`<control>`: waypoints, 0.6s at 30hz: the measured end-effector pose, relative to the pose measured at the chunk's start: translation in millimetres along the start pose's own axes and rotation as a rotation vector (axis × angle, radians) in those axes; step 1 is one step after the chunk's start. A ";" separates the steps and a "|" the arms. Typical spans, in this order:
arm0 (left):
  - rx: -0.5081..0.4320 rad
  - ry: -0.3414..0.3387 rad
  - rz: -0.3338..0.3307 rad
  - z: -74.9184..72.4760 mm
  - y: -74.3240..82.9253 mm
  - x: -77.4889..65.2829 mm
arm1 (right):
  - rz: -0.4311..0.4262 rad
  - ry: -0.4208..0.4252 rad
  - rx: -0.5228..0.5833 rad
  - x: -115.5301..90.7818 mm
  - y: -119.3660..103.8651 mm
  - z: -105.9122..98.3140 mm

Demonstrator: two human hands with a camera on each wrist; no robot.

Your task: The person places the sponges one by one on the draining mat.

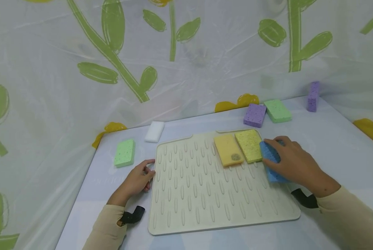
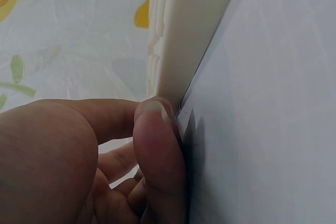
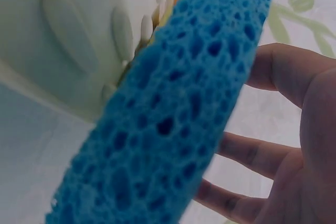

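My right hand (image 1: 294, 161) holds a blue sponge (image 3: 157, 124) by curled fingers and thumb, at the right side of the cream drying mat (image 1: 202, 194). In the right wrist view, the sponge's porous side stands close above the mat; whether it touches is unclear. A yellow sponge (image 1: 249, 146) lies on the mat beside it. Farther left on the mat is an orange-yellow sponge (image 1: 226, 149) with a dark mark. My left hand (image 1: 138, 178) rests at the mat's left edge, its fingertips (image 2: 157, 114) touching that edge, the other fingers loosely bent.
Beyond the mat's upper left lie a green sponge (image 1: 124, 152) and a white sponge (image 1: 154, 132). At the back right are a purple sponge (image 1: 255, 115), another green sponge (image 1: 278, 111) and an upright purple sponge (image 1: 313, 96). A flower-printed curtain (image 1: 205, 80) hangs behind the table.
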State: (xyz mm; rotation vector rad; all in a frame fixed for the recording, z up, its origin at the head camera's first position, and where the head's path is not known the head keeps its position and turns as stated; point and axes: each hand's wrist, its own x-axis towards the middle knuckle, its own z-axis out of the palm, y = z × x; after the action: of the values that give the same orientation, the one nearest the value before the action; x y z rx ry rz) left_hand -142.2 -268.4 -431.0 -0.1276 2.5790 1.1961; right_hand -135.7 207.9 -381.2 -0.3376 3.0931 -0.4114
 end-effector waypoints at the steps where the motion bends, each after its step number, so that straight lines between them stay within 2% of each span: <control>1: 0.001 0.000 0.001 0.0 0.2 0.3 | -0.003 0.000 0.001 -0.7 -1.3 0.4; 11: 0.010 0.001 0.003 -0.7 1.8 -0.2 | -0.049 0.008 -0.005 -6.7 -12.6 2.7; 18: 0.014 -0.003 -0.002 -0.5 1.7 0.2 | -0.058 -0.027 -0.027 -8.8 -18.0 5.9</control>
State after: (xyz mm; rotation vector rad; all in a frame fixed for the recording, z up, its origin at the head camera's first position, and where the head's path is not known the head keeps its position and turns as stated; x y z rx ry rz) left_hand -142.9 -267.6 -429.6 -0.1257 2.5839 1.1764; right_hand -123.1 191.2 -382.4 -0.4301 3.0713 -0.3634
